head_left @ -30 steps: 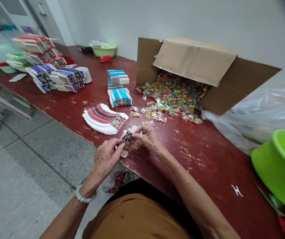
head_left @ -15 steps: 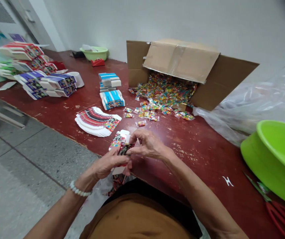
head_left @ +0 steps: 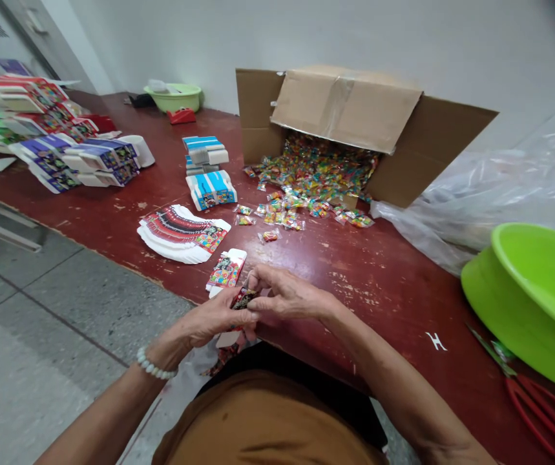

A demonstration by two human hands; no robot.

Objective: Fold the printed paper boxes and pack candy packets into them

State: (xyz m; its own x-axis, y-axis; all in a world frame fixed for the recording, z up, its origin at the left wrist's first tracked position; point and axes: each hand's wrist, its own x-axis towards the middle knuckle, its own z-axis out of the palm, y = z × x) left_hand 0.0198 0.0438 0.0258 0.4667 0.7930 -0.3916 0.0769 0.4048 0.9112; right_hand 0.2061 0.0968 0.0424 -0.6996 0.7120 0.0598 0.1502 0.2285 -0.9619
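Observation:
Both my hands are on a small printed candy box (head_left: 243, 298), dark with red edges, held at the table's front edge. My left hand (head_left: 216, 318) grips it from the left and below. The fingers of my right hand (head_left: 280, 294) pinch its upper end, hiding part of it. Just beyond lies a flat printed carton (head_left: 227, 268) with a white flap. A fanned stack of flat red and black cartons (head_left: 183, 236) lies farther left. One wrapped candy (head_left: 269, 236) rests beyond my right hand. Below my left hand, more dark printed boxes (head_left: 226, 357) show partly in a clear bag.
An open cardboard box (head_left: 340, 106) on its side spills wrapped candies (head_left: 320, 171). Blue carton bundles (head_left: 212, 189) and purple ones (head_left: 105, 158) stand left. At right are a green basin (head_left: 495, 290), red-handled scissors (head_left: 524, 394) and clear plastic sheeting (head_left: 490, 194).
My right fingers have moved slightly down at the upper end of the candy box, and more of the flat carton beyond shows. The whole view has shifted a little.

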